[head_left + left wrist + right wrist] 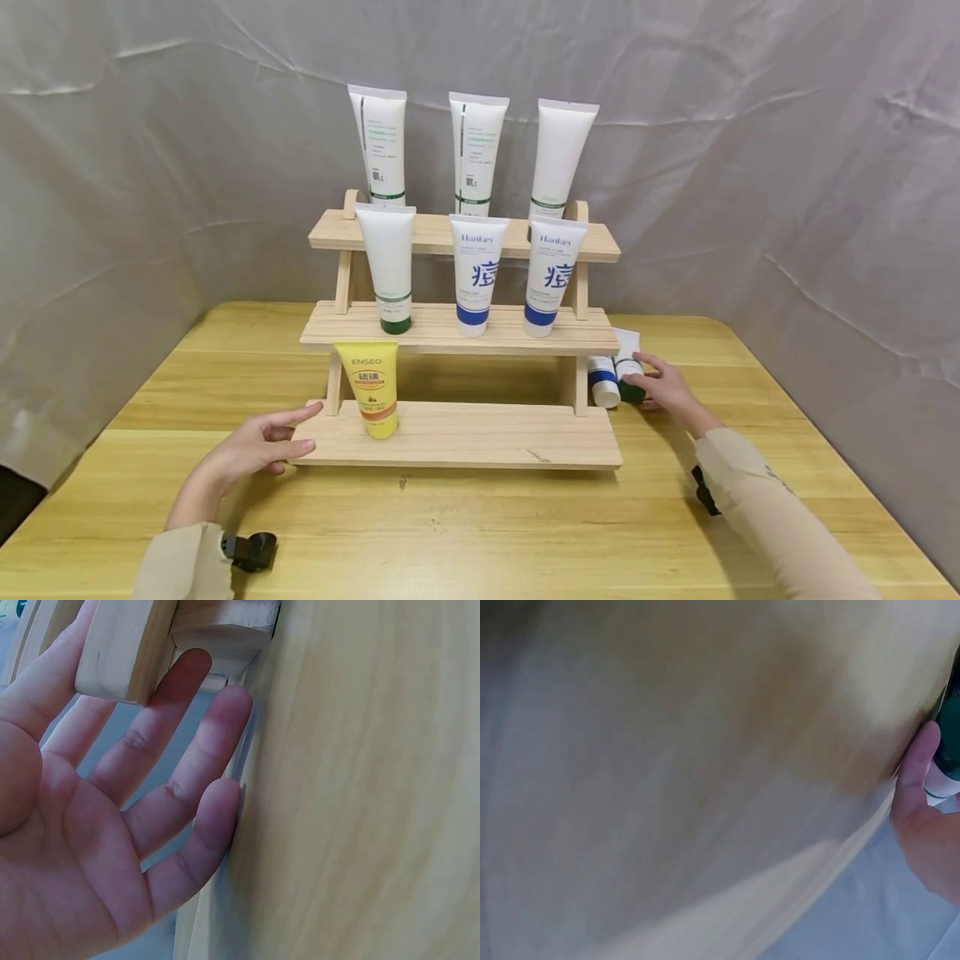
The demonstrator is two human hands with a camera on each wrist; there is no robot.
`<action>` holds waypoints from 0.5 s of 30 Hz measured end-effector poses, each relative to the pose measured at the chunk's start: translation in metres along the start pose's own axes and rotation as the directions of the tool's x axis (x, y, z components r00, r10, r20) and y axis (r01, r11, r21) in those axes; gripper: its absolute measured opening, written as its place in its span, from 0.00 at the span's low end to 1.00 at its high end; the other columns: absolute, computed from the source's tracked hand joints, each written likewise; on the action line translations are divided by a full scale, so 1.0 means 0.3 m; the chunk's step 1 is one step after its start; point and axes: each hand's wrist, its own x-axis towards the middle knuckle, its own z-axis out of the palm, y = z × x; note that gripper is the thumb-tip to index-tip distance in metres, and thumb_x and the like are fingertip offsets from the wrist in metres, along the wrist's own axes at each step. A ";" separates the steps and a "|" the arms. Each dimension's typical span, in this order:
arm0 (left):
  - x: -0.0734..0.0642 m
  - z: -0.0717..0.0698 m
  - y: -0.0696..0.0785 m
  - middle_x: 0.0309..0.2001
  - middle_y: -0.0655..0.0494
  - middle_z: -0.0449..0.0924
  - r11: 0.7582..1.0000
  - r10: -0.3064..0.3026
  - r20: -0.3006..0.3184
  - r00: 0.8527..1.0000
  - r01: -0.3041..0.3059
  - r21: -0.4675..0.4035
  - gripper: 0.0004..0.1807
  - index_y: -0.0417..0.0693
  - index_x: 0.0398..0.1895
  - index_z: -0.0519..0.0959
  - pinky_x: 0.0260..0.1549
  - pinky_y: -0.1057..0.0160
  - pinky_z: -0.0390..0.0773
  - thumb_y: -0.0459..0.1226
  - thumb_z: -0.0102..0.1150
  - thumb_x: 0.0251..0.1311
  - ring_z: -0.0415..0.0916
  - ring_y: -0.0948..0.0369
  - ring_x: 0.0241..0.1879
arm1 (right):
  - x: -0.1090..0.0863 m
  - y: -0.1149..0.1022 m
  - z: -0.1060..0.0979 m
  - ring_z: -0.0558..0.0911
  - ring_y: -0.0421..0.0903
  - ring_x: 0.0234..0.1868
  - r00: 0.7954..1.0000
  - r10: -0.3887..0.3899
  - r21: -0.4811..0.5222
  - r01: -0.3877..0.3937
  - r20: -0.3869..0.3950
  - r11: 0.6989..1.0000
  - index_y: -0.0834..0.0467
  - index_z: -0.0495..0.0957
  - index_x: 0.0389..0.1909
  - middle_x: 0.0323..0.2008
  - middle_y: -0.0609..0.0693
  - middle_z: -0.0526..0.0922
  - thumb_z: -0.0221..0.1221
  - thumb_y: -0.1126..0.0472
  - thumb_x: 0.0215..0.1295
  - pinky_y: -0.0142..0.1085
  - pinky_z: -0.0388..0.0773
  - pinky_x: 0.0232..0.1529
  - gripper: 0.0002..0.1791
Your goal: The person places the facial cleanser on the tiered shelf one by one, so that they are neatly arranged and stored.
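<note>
My left hand (251, 446) is at the left end of the bottom shelf of a wooden three-tier display stand (480, 433). Its fingers are spread and relaxed, fingertips right at the shelf end; the left wrist view shows the bare palm (82, 847). Right of the stand, my right hand (663, 387) has its fingers and thumb around the green-capped end of a white squeeze tube (627, 354) lying on the table. In the right wrist view a digit lies along the green cap (949, 739). A blue-banded white tube (602, 379) lies beside it, partly behind the stand.
A yellow tube (371, 387) stands on the bottom shelf at left. The middle shelf holds a green-capped white tube (390, 267) and two blue-banded tubes (476, 271). Three white tubes (476, 150) stand on top. Grey cloth (225, 150) surrounds the wooden table (450, 533).
</note>
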 end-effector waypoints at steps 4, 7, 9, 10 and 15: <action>0.001 -0.001 -0.001 0.38 0.49 0.77 1.000 0.001 -0.003 1.000 -0.001 -0.001 0.34 0.40 0.63 0.58 0.26 0.62 0.72 0.39 0.59 0.56 0.70 0.63 0.31 | -0.002 -0.006 0.000 0.71 0.60 0.48 1.000 0.012 0.062 -0.012 -0.010 0.998 0.65 0.49 0.66 0.56 0.76 0.58 0.53 0.59 0.63 0.40 0.77 0.34 0.35; -0.002 -0.001 0.000 0.39 0.48 0.77 1.000 -0.001 -0.001 1.000 0.001 0.001 0.34 0.40 0.64 0.58 0.26 0.62 0.72 0.39 0.59 0.55 0.70 0.62 0.31 | 0.000 -0.007 -0.002 0.73 0.56 0.45 1.000 0.024 0.109 -0.023 -0.003 0.994 0.66 0.47 0.66 0.56 0.77 0.56 0.53 0.61 0.62 0.40 0.77 0.34 0.36; -0.003 -0.002 0.000 0.40 0.48 0.77 1.000 -0.002 0.000 1.000 0.002 0.005 0.34 0.40 0.63 0.58 0.27 0.61 0.72 0.40 0.59 0.55 0.70 0.62 0.32 | 0.003 -0.004 -0.004 0.75 0.51 0.40 0.999 0.036 0.162 -0.036 0.002 0.986 0.66 0.47 0.66 0.57 0.76 0.55 0.54 0.62 0.61 0.40 0.77 0.33 0.37; -0.003 -0.002 0.000 0.40 0.48 0.77 1.000 -0.005 0.000 1.000 0.005 0.006 0.34 0.40 0.63 0.58 0.27 0.61 0.72 0.40 0.59 0.55 0.70 0.62 0.32 | 0.004 -0.002 -0.006 0.75 0.50 0.38 0.999 0.037 0.188 -0.039 0.014 0.981 0.66 0.47 0.66 0.57 0.76 0.53 0.55 0.62 0.61 0.40 0.77 0.33 0.37; -0.005 -0.001 0.001 0.41 0.47 0.77 1.000 -0.011 -0.001 1.000 0.011 0.010 0.34 0.41 0.63 0.59 0.28 0.60 0.72 0.40 0.59 0.55 0.70 0.62 0.33 | 0.013 0.011 -0.023 0.75 0.45 0.34 0.995 0.022 0.351 -0.057 0.102 0.934 0.64 0.43 0.68 0.58 0.76 0.47 0.54 0.63 0.62 0.40 0.77 0.35 0.39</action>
